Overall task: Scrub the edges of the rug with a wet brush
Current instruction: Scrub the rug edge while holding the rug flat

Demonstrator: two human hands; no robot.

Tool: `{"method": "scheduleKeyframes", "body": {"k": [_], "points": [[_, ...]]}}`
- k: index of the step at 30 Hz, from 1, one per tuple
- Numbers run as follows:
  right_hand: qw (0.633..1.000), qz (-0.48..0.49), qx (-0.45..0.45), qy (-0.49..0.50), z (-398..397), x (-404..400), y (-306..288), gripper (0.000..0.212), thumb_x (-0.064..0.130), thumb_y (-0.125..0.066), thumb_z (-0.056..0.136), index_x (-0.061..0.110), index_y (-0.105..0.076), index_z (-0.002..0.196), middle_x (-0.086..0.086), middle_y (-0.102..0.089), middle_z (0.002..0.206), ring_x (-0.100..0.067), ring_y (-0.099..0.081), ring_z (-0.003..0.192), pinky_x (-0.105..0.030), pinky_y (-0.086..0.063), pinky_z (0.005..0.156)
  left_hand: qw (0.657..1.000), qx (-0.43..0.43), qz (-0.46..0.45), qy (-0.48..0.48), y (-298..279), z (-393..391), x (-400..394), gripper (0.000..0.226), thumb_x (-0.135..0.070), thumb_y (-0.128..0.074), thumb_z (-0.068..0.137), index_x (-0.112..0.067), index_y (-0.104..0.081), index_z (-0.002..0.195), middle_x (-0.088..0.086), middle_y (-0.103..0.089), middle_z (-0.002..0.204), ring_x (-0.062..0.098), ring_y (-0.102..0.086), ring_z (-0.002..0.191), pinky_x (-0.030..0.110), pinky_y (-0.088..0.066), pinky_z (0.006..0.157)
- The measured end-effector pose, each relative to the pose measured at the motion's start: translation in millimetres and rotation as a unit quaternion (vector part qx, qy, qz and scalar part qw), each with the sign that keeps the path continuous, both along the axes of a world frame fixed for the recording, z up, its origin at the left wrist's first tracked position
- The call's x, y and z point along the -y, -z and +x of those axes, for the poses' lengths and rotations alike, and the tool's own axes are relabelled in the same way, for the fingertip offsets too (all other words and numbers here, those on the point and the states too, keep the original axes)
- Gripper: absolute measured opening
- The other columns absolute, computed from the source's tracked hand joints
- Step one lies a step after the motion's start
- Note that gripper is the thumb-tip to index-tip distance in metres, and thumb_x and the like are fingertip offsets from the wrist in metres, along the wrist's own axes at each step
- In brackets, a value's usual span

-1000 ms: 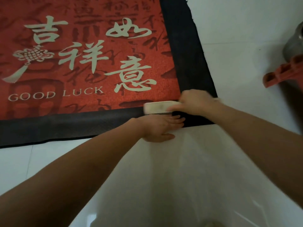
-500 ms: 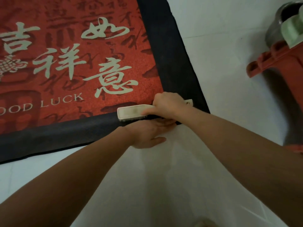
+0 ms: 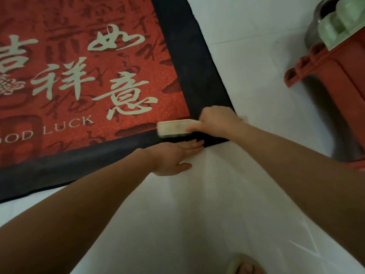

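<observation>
A red rug (image 3: 83, 80) with pale lettering and a black border (image 3: 193, 62) lies on the white floor. A cream scrubbing brush (image 3: 174, 127) lies bristles-down on the border near the rug's near right corner. My right hand (image 3: 216, 121) grips the brush's handle end. My left hand (image 3: 173, 157) lies flat with straight fingers, pressing on the rug's near edge just below the brush, with the thumb on the floor.
A red plastic stool (image 3: 335, 80) stands on the floor at the right, with a metal pot (image 3: 316, 30) and a pale green object (image 3: 343, 22) behind it. A sandalled foot (image 3: 243, 264) shows at the bottom. White tiled floor (image 3: 256, 56) surrounds the rug.
The brush has slid to the right along the near border toward the corner since half a second ago. My left hand stays pressed on the rug's edge, fingers now straighter.
</observation>
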State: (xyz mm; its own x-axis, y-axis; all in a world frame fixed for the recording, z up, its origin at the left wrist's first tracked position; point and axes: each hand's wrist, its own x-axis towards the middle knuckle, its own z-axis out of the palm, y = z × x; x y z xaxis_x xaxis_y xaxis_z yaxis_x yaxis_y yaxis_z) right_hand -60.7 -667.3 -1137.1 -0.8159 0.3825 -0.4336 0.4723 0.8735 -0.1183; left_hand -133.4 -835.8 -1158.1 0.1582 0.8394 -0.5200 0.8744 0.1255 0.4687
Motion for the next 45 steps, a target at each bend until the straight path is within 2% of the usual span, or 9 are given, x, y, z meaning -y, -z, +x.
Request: {"method": "scheduleKeyframes", "body": {"k": [7, 14, 18, 23, 26, 30, 36, 40, 45], "points": [[0.998, -0.037, -0.041, -0.008, -5, 66, 7, 0.059, 0.062, -0.043, 0.093, 0.010, -0.065, 0.108, -0.014, -0.065, 0.110, -0.031, -0.061, 0.100, -0.036, -0.040, 0.075, 0.998, -0.038, -0.022, -0.054, -4, 16, 2, 0.055, -0.039, -0.042, 0.102, -0.025, -0.029, 0.153, -0.001, -0.035, 0.156, 0.019, -0.032, 0.143, 0.034, -0.025, 0.117], [0.969, 0.025, -0.013, 0.245, 46, 8, 5, 0.067, 0.067, -0.044, 0.089, 0.004, -0.064, 0.103, -0.020, -0.066, 0.108, -0.037, -0.061, 0.100, -0.037, -0.042, 0.074, 0.999, 0.004, -0.018, -0.031, -1, 5, 20, 0.067, -0.028, -0.040, 0.104, -0.028, 0.002, 0.157, -0.013, 0.014, 0.162, 0.000, 0.008, 0.146, 0.027, -0.009, 0.119], [0.961, -0.103, -0.061, 0.250, 40, 89, 20, 0.060, 0.057, -0.040, 0.097, 0.002, -0.064, 0.106, -0.017, -0.066, 0.105, -0.034, -0.062, 0.098, -0.037, -0.044, 0.073, 0.999, 0.008, 0.000, -0.045, -3, 4, 24, 0.056, -0.028, -0.046, 0.102, -0.027, -0.026, 0.155, -0.008, -0.020, 0.162, 0.009, -0.022, 0.146, 0.026, -0.018, 0.117], [0.946, -0.036, -0.075, 0.313, 55, 46, 7, 0.060, 0.055, -0.043, 0.097, -0.001, -0.063, 0.102, -0.021, -0.066, 0.105, -0.037, -0.062, 0.097, -0.038, -0.044, 0.072, 0.945, -0.064, 0.187, -0.260, -10, -22, 43, 0.033, -0.025, -0.059, 0.095, -0.027, -0.062, 0.129, -0.007, -0.063, 0.130, 0.016, -0.060, 0.117, 0.038, -0.049, 0.099], [0.953, -0.093, -0.055, 0.282, 49, 96, 9, 0.047, 0.041, -0.036, 0.103, 0.002, -0.061, 0.111, -0.016, -0.065, 0.107, -0.034, -0.061, 0.098, -0.037, -0.044, 0.073, 0.893, -0.086, 0.138, -0.420, 5, -22, 34, 0.087, -0.049, -0.070, 0.084, -0.016, -0.028, 0.153, 0.004, -0.027, 0.159, 0.024, -0.018, 0.148, 0.041, -0.017, 0.121], [0.963, -0.097, -0.053, 0.245, 52, 91, 15, 0.032, 0.030, -0.039, 0.103, 0.005, -0.046, 0.121, -0.017, -0.062, 0.111, -0.035, -0.060, 0.099, -0.038, -0.044, 0.075, 0.906, -0.059, 0.016, -0.418, 23, -24, 28, 0.130, -0.072, -0.068, 0.069, -0.017, 0.010, 0.156, 0.001, 0.019, 0.162, 0.026, 0.023, 0.147, 0.048, 0.014, 0.117], [0.960, -0.094, -0.127, 0.233, 53, 91, 6, 0.064, 0.010, -0.030, 0.100, 0.040, -0.011, 0.153, -0.019, -0.059, 0.114, -0.036, -0.058, 0.100, -0.040, -0.043, 0.082, 0.900, -0.060, 0.068, -0.426, 33, -20, 35, 0.121, -0.064, -0.066, 0.079, -0.015, 0.015, 0.155, 0.002, 0.025, 0.161, 0.022, 0.027, 0.146, 0.042, 0.019, 0.115], [0.987, -0.094, -0.094, 0.088, 40, 122, 16, 0.068, 0.009, -0.032, 0.098, 0.050, -0.013, 0.149, -0.016, -0.061, 0.112, -0.034, -0.060, 0.100, -0.040, -0.047, 0.083, 0.897, -0.058, 0.045, -0.436, 33, -27, 36, 0.132, -0.059, -0.074, 0.074, -0.009, 0.019, 0.153, 0.007, 0.028, 0.159, 0.019, 0.026, 0.146, 0.039, 0.017, 0.115], [0.976, -0.045, -0.092, 0.192, 39, 90, 19, 0.064, 0.011, -0.030, 0.099, 0.049, -0.017, 0.149, -0.020, -0.062, 0.109, -0.037, -0.059, 0.097, -0.041, -0.044, 0.078, 0.907, -0.042, 0.032, -0.419, 26, -29, 34, 0.137, -0.060, -0.077, 0.071, -0.009, 0.021, 0.152, 0.007, 0.030, 0.158, 0.020, 0.027, 0.146, 0.038, 0.016, 0.115]]}}
